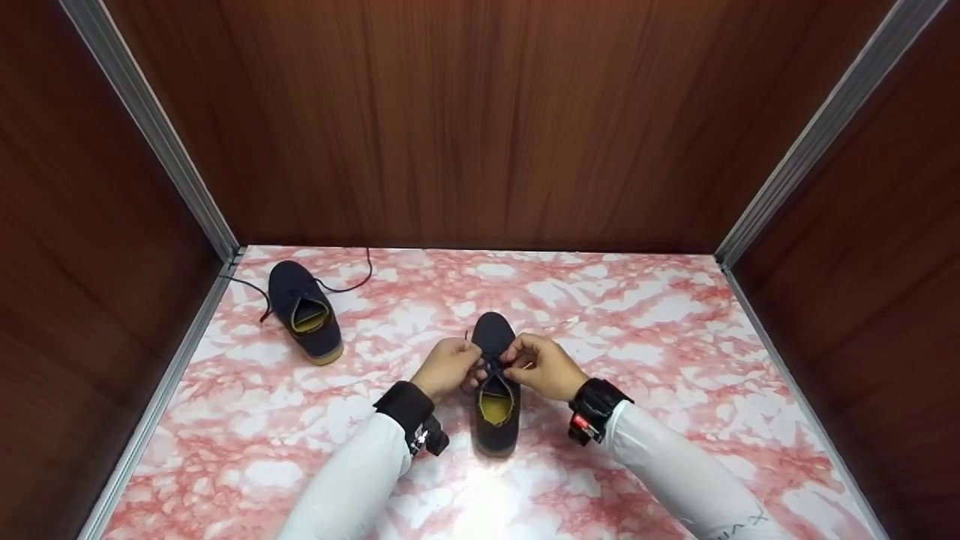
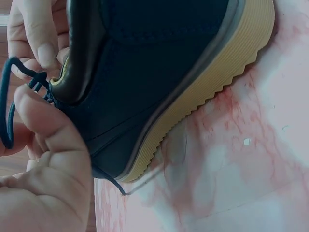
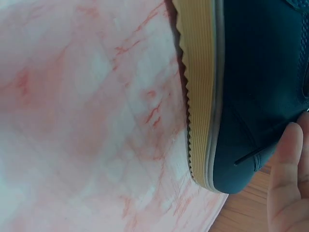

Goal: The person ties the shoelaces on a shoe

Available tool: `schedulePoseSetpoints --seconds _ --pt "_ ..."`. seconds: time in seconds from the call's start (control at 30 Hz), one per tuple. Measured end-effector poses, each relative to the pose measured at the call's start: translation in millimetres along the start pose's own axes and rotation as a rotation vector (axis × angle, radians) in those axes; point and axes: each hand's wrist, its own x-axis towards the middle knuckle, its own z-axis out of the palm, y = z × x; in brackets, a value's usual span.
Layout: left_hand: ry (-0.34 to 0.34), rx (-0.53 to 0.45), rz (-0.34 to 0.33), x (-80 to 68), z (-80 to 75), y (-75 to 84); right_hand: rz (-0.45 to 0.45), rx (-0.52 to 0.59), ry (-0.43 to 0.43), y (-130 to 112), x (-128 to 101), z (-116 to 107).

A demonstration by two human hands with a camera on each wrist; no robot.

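Note:
A dark navy shoe (image 1: pixel 496 435) with a yellow insole stands on the marbled surface between both hands, toe pointing away. My left hand (image 1: pixel 448 367) pinches the dark shoelace (image 2: pixel 8 104) over the tongue; a loop of it rises beside the thumb in the left wrist view. From the other side, my right hand (image 1: pixel 549 367) has thumb and index finger brought together on the lace at the same knot. In the right wrist view a lace end (image 3: pixel 248 155) sticks out past the right fingertips (image 3: pixel 291 137). The pinch points themselves are partly covered by fingers.
A second navy shoe (image 1: pixel 324 337) stands at the back left, its untied laces (image 1: pixel 352 288) spread to both sides. Brown wood-grain panels (image 1: pixel 480 127) with grey metal corner strips (image 1: pixel 161 127) wall in the red-and-white marbled surface (image 1: pixel 637 300).

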Motion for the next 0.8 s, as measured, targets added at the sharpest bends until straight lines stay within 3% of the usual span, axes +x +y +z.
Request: schedulePoseSetpoints --seconds 0.23,0.63,0.8 --pt "-0.06 -0.183 -0.03 2.0 2.4 -0.5 -0.019 0.036 -0.037 5 -6 -1" --pt "-0.048 -0.216 -0.076 1.0 3.6 2.8 -0.035 0.115 -0.004 11 -11 4" --pt "-0.046 -0.221 -0.088 0.6 3.4 3.6 -0.092 0.1 0.006 12 -13 7"
